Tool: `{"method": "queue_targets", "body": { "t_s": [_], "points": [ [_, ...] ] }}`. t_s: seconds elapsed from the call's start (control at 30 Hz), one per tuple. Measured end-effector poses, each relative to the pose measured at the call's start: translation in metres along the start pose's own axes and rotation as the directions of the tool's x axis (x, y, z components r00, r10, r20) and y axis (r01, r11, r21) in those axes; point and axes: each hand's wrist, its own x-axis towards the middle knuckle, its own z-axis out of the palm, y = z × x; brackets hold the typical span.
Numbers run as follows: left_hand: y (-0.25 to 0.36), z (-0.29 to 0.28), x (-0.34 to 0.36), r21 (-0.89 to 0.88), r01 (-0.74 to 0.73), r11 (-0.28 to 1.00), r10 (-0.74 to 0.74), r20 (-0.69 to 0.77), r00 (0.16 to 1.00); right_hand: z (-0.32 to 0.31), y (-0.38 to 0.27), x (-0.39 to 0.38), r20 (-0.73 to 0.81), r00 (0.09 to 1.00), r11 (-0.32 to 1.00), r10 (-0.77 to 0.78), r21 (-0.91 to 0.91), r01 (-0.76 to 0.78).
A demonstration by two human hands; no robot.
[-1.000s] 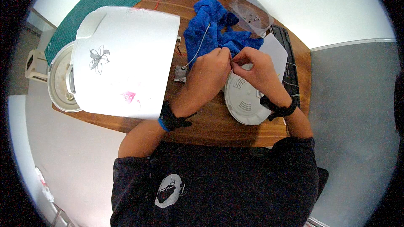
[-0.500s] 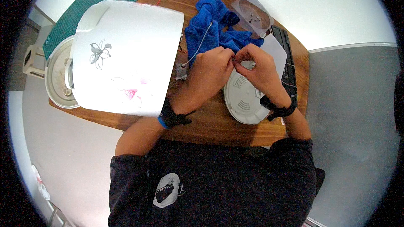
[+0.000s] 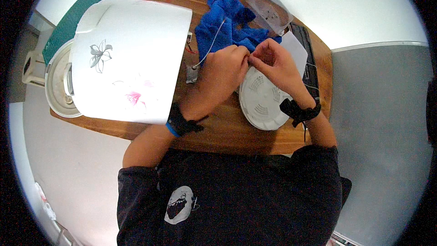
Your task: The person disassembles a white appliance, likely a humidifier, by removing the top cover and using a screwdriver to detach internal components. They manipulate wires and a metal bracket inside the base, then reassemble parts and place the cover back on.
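My left hand (image 3: 225,66) and my right hand (image 3: 274,64) meet fingertip to fingertip over the far edge of a round white vented cover (image 3: 260,105). Both are closed in a pinch; whatever lies between the fingers is too small or hidden to make out. A thin pale wire (image 3: 214,43) runs from a small silvery metal piece (image 3: 191,74) beside my left wrist up across a crumpled blue cloth (image 3: 227,29). The cloth lies just beyond my hands. To the left, a white appliance housing with a flower print (image 3: 132,59) lies on its side.
A clear plastic tray (image 3: 271,11) with small dark parts sits at the far right, near a white sheet (image 3: 295,50) and a long black object (image 3: 310,66). A green mat (image 3: 104,0) covers the far left of the wooden table (image 3: 218,134).
The whole view has shifted slightly. My right hand has turned a little, its fingers drawn closer together, while both hands stay pinched together over the cover.
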Motion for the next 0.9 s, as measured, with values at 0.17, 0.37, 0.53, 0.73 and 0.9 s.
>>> {"method": "queue_targets", "body": {
  "t_s": [0.17,0.37,0.53,0.73,0.9],
  "points": [
    [0.000,0.008,0.001,0.000,0.000,1.000,0.000,-0.005,1.000,-0.005,-0.004,-0.002,0.002,0.982,0.940,-0.188,-0.289,0.180],
    [0.002,0.010,0.002,-0.009,0.027,1.000,-0.027,0.012,1.000,-0.005,-0.005,-0.007,-0.012,0.959,0.875,-0.282,-0.414,0.252],
    [-0.003,0.011,0.002,-0.020,0.065,0.998,-0.063,0.058,0.996,-0.003,0.012,-0.001,-0.044,0.998,0.998,-0.049,0.032,0.051],
    [-0.013,0.014,0.005,-0.038,0.020,0.999,-0.018,0.043,0.999,-0.006,0.024,0.010,0.021,0.996,0.990,0.090,0.108,-0.092],
    [-0.015,0.017,0.002,-0.052,0.018,0.998,-0.016,0.034,0.999,-0.005,0.023,0.010,0.062,0.986,0.969,0.155,0.187,-0.164]
  ]
}}
